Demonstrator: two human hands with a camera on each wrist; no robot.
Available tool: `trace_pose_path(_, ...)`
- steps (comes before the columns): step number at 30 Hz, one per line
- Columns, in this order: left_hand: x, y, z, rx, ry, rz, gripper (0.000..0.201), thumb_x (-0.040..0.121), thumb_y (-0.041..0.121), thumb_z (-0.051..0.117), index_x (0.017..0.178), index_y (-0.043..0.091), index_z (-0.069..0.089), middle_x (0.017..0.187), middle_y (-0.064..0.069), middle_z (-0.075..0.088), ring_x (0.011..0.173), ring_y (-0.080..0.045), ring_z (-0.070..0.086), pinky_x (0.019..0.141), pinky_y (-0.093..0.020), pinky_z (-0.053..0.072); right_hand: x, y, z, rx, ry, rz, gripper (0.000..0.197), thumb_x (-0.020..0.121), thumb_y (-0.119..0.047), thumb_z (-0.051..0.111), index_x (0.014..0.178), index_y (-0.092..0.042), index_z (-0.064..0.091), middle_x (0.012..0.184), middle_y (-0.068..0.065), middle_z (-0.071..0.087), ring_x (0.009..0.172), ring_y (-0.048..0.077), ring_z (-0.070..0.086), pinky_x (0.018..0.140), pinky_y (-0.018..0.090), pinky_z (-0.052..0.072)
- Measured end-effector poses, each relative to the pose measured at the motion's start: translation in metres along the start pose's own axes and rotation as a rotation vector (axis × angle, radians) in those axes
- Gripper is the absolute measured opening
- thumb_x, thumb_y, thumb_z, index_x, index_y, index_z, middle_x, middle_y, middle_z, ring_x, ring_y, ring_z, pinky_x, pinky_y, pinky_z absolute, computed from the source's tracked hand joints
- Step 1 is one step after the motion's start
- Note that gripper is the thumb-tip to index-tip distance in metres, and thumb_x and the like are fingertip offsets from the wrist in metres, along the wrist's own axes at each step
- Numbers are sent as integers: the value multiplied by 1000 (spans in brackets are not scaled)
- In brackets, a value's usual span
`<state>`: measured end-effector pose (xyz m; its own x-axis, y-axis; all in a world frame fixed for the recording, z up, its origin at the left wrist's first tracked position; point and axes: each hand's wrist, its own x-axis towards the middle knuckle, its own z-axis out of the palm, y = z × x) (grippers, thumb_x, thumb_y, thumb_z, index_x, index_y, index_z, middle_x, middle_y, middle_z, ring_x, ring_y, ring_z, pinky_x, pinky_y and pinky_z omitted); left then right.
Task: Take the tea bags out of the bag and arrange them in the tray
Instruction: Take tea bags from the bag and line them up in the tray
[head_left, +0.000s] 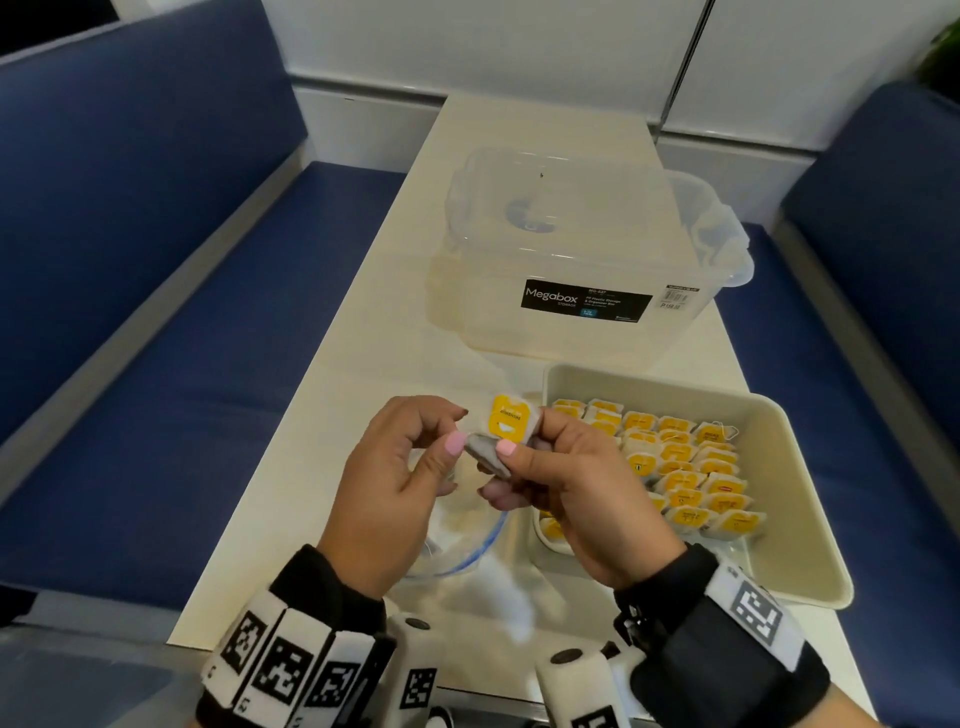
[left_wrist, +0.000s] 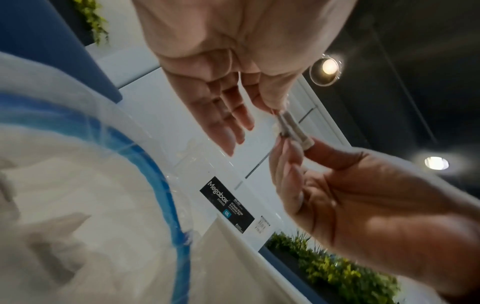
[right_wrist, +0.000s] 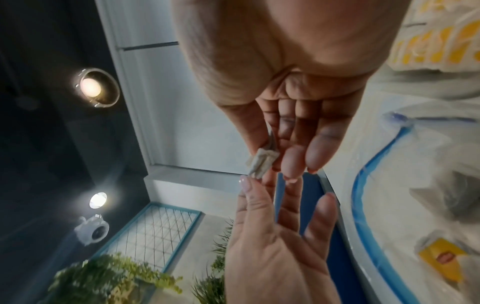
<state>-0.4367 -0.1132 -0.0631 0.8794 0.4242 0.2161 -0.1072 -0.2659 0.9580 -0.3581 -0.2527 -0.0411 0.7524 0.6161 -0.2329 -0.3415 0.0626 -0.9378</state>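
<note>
A small stack of tea bags (head_left: 506, 428) with a yellow tag on top is held in the air above the table. My right hand (head_left: 524, 432) pinches it between thumb and fingers. My left hand (head_left: 460, 428) pinches its left end with thumb and forefinger. The wrist views show the stack edge-on (left_wrist: 291, 127) (right_wrist: 262, 164) between both thumbs. The cream tray (head_left: 784, 447) stands to the right, with several rows of yellow-tagged tea bags (head_left: 685, 467) in it. The clear zip bag (head_left: 467, 558) with a blue seal lies under my hands; more tea bags (right_wrist: 441, 261) show inside it.
A clear lidded Megabox storage box (head_left: 571, 244) stands on the white table (head_left: 363, 364) beyond the tray. Blue padded benches (head_left: 156, 364) run along both sides of the narrow table. A white wall closes the far end.
</note>
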Motion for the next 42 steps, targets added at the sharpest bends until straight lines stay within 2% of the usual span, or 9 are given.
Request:
trace_pose_path(3,-2,-5,3,164,33,127,19,87,41,47,84,25,56,106,16,52,99,-7,55,72,-31,55,1,1,2,32,18,4,8,87,0,57,87,-7,61,74,7,70,54,16,64,56,23,54)
trace_pose_path(8,-6,-4,9,324,198,229,11,90,29,52,82,23,55,109,15,44,98,9,49,69,-5,44,2,3,6,10,48,-35,7,88,-1,57,92,-5,60,77,7,70,55,15,65,58,23,54)
trace_pose_path(13,-9,-6,9,454,273,308,25,89,34,52,81,12,59,121,6,41,101,-4,51,66,-24,51,3,6,9,2,86,-53,10,88,-1,58,98,-2,60,74,4,71,55,15,65,58,23,54)
trace_pose_path(20,-10,-5,9,572,278,323,29,90,38,48,79,13,58,130,-1,40,109,-13,50,67,-15,36,2,8,13,12,110,-56,6,89,-1,56,93,-5,59,69,1,69,53,14,63,59,25,52)
trace_pose_path(27,-12,-5,13,533,220,279,12,91,38,44,83,28,48,139,5,29,119,-9,42,75,-30,44,2,10,17,136,97,7,5,90,-1,54,93,-3,58,68,7,67,51,15,60,54,24,52)
trace_pose_path(33,-13,-3,17,459,210,329,9,89,34,50,82,28,52,137,3,31,120,-2,35,89,-37,43,1,9,17,139,111,-10,9,90,-2,55,83,-8,53,60,4,64,49,14,58,52,23,50)
trace_pose_path(36,-12,0,18,456,187,329,9,89,35,50,83,29,53,136,4,32,122,-7,35,97,-30,36,0,13,16,-13,151,-107,10,87,-3,61,84,1,52,62,8,59,52,14,58,56,26,48)
trace_pose_path(39,-9,1,15,422,175,282,11,89,40,48,85,32,53,133,11,34,122,-4,36,100,-12,27,-1,15,15,-139,143,-171,16,85,-5,66,88,3,53,70,9,59,58,12,60,63,27,53)
trace_pose_path(42,-7,1,13,227,181,171,13,85,43,50,92,32,51,119,17,49,113,0,48,88,-12,42,-2,13,13,-143,119,-182,13,84,1,65,89,-7,56,71,-3,66,63,8,63,64,24,54)
